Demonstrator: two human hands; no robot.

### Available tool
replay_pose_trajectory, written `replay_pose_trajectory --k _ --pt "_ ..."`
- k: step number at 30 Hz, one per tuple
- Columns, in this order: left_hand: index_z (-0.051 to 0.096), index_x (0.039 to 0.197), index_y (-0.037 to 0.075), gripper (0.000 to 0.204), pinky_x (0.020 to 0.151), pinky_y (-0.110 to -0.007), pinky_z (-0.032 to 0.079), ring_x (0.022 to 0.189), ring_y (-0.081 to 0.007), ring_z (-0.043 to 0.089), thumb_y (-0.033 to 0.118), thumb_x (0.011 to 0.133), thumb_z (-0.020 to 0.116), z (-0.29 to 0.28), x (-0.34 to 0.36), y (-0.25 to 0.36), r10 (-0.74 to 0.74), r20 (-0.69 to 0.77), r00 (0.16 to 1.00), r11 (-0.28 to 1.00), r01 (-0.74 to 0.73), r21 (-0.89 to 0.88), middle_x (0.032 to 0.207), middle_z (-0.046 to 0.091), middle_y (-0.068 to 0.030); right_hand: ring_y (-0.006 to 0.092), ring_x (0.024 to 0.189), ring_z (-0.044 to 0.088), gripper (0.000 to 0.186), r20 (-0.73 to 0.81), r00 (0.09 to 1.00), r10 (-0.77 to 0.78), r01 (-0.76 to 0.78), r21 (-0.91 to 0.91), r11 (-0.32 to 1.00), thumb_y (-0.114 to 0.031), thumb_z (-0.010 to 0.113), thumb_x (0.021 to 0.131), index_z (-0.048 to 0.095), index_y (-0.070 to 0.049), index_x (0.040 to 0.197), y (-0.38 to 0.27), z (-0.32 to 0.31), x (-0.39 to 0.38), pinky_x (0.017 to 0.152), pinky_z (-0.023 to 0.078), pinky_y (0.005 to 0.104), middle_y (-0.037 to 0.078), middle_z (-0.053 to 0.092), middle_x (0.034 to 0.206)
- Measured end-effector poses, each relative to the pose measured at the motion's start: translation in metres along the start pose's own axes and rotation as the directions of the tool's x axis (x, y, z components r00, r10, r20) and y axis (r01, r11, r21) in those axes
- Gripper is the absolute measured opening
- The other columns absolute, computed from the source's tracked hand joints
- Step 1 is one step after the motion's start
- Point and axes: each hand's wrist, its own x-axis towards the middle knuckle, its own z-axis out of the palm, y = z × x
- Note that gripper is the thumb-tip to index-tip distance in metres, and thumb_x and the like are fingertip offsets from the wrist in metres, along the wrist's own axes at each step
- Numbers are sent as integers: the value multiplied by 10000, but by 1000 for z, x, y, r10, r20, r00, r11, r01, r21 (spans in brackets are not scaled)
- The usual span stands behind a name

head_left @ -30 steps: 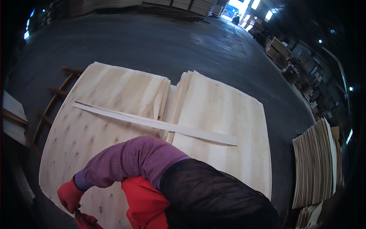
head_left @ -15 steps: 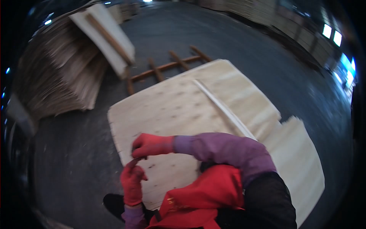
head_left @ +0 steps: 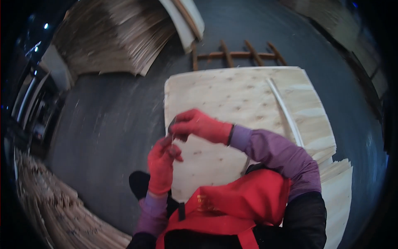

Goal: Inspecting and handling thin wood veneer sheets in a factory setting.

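Observation:
Both my hands are in red gloves over a stack of pale, knotty veneer sheets [head_left: 222, 87]. My right hand [head_left: 197, 126] has its fingers closed on something small, dark and thin that I cannot make out. My left hand [head_left: 161, 166] is just below it, fingers pinched toward the same small thing, fingertips close to the right hand's. A long white strip [head_left: 284, 112] lies on the right part of the stack, and another pale pile of sheets [head_left: 333, 195] adjoins at the lower right. My red apron [head_left: 248, 199] hangs below my arms.
A wooden rack frame [head_left: 226, 56] lies on the dark floor [head_left: 91, 124] beyond the stack. Large veneer piles stand at the upper left [head_left: 107, 37] and lower left [head_left: 54, 199]. A leaning pale board [head_left: 182, 20] is at the top.
The view has swung left, away from the aisle toward the veneer piles. My hands have moved from low over the stack's left edge up to the middle of the view, still held together.

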Motion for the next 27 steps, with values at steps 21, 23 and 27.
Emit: replay_pose_trajectory --k 21,23,27 --pt "499 1187 -24 466 651 -269 468 737 -150 565 336 896 555 -2 7 -8 13 112 994 992 1 -128 889 586 -94 111 662 529 221 -17 995 98 -95 129 987 -193 596 841 611 20 784 -6 -1 -4 648 440 262 41 571 686" --pt "517 1136 -24 400 673 -274 475 751 -142 569 272 879 599 -1 7 -9 -4 63 998 991 13 -133 907 589 -87 113 664 545 227 -25 995 100 -96 127 987 -203 601 837 613 18 786 -4 -2 -4 648 448 259 45 582 696" --pt "552 1073 6 335 699 -297 481 780 -178 576 168 809 680 10 11 -9 165 -229 959 985 -148 90 938 587 -102 115 668 561 227 -97 989 108 -89 183 979 -206 605 830 617 18 794 1 -4 -2 655 458 256 54 598 718"
